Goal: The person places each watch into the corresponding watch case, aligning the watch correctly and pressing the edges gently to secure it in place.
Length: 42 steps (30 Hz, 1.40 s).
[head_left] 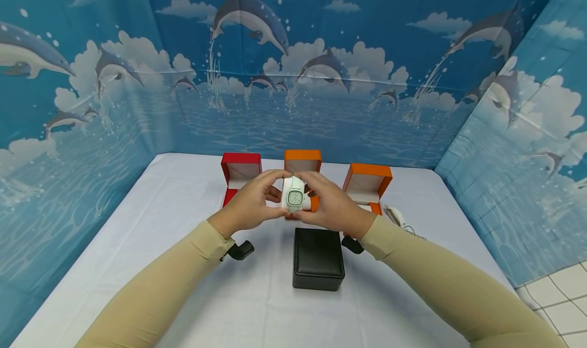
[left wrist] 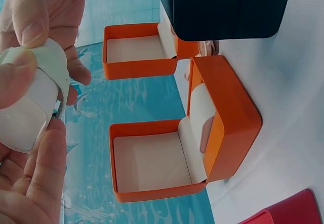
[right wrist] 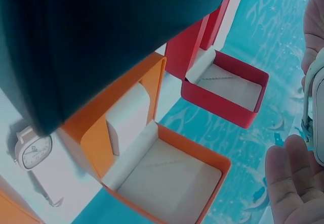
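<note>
Both hands hold a pale green-white wristwatch (head_left: pixel 295 197) wrapped round a white watch cushion, its square dial facing up in the head view. My left hand (head_left: pixel 254 200) grips the left side, thumb at the near edge and index finger at the far edge. My right hand (head_left: pixel 332 201) pinches the same watch and cushion from the right. In the left wrist view, a thumb presses on the strap (left wrist: pixel 58 64). An orange watch box (head_left: pixel 302 159) stands with its lid raised behind the hands, which partly cover it; a white cushion (left wrist: pixel 202 115) sits inside it.
A closed black box (head_left: pixel 318 259) is in front of the hands. An open red box (head_left: pixel 241 164) stands at the left, another open orange box (head_left: pixel 369 177) at the right. Beside that one lies a white-strapped watch (head_left: pixel 395 215), with a second watch (head_left: pixel 409 229) close by on the white tablecloth (head_left: pixel 183 195).
</note>
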Motion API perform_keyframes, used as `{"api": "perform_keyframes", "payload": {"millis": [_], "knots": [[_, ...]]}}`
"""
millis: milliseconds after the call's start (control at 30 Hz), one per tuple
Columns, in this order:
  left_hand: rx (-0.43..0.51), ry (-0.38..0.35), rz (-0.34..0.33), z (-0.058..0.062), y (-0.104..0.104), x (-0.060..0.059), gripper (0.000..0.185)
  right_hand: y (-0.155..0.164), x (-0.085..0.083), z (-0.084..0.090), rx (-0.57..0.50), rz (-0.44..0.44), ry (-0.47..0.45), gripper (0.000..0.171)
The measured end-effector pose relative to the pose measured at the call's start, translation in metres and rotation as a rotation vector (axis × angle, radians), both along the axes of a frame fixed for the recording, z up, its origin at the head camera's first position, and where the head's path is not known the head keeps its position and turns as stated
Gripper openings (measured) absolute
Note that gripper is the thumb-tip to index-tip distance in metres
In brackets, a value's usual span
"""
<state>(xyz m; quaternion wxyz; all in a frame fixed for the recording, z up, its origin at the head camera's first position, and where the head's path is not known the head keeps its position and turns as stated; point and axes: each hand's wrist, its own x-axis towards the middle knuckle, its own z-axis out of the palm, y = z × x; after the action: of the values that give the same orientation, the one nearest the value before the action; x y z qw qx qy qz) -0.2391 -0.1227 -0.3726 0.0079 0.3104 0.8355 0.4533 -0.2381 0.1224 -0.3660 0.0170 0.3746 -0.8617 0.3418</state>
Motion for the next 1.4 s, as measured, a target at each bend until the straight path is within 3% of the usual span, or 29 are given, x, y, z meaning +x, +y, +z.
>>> {"api": "perform_keyframes", "payload": {"millis": [1400], "knots": [[0.018, -0.004, 0.012, 0.002, -0.007, -0.005, 0.080, -0.010, -0.011, 0.001, -0.060, 0.046, -0.042, 0.081]]}}
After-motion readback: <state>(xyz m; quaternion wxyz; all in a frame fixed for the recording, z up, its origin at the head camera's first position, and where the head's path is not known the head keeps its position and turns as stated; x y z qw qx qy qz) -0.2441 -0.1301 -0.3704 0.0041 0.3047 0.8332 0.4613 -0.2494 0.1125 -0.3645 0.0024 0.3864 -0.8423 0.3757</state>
